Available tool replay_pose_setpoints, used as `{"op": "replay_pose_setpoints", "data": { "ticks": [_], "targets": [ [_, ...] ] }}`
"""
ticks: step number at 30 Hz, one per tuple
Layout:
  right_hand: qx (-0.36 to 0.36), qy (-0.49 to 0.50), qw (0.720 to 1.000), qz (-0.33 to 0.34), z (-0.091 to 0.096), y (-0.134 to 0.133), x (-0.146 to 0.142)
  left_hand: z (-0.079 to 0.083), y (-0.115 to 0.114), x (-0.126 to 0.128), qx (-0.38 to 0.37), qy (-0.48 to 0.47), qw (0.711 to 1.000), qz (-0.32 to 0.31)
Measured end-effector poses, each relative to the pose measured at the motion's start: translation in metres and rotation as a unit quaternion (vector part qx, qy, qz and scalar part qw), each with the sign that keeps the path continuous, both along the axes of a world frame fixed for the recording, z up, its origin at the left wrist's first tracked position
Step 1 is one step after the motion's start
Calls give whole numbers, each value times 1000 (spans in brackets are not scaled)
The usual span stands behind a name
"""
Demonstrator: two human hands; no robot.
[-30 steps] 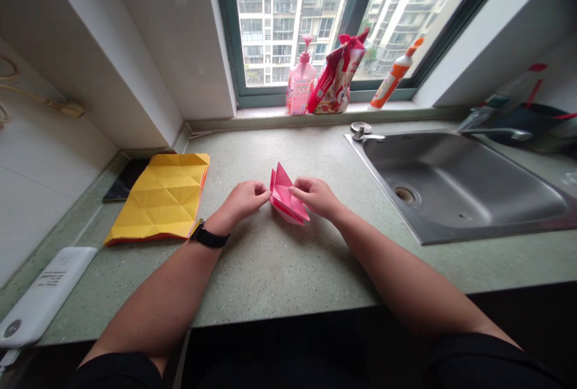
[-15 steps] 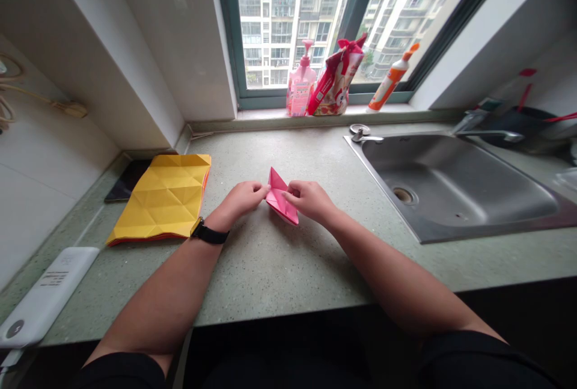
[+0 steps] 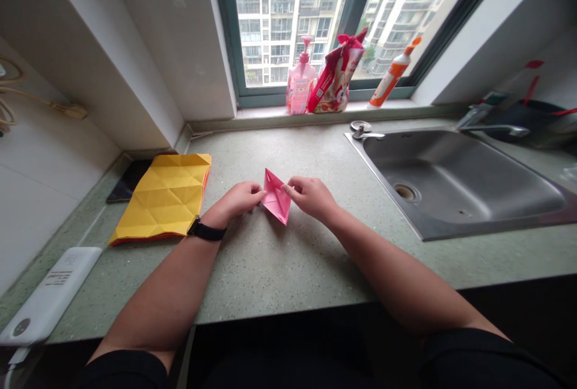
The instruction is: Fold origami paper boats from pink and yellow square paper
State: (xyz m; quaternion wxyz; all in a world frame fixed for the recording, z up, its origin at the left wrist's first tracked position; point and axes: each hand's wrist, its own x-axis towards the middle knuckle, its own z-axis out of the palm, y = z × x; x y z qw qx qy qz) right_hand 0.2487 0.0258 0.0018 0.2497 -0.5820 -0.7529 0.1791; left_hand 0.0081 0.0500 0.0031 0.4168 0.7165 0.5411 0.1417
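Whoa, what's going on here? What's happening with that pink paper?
A person is handling a pink piece of folded paper over the counter. The left hand has its fingertips at one side, and the right hand pinches the other. Right now the paper has a pointy shape, with its inside folds showing. Creased yellow paper lies beside the left arm.

A kitchen is indicated by the steel sink (image 3: pixel 451 187) set into the counter (image 3: pixel 256 281). A faucet (image 3: pixel 469 116) is fitted beside it.

Pump bottle (image 3: pixel 300 88) beside red bag (image 3: pixel 336 79)
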Motion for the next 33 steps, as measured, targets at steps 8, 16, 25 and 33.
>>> {"op": "replay_pose_setpoints", "data": {
  "ticks": [8, 16, 25, 33],
  "targets": [
    [13, 34, 999, 4, -12, 8, 10, -4, -2, 4, 80, 39, 996, -10],
    [-4, 32, 999, 25, -21, 13, 18, -10, -1, 8, 134, 66, 989, 7],
    [5, 76, 993, 88, -21, 12, 23, -13, -6, 10, 355, 54, 932, -37],
    [0, 69, 992, 101, -20, 12, 22, -14, -9, 11, 369, 79, 914, -147]
  ]
}}
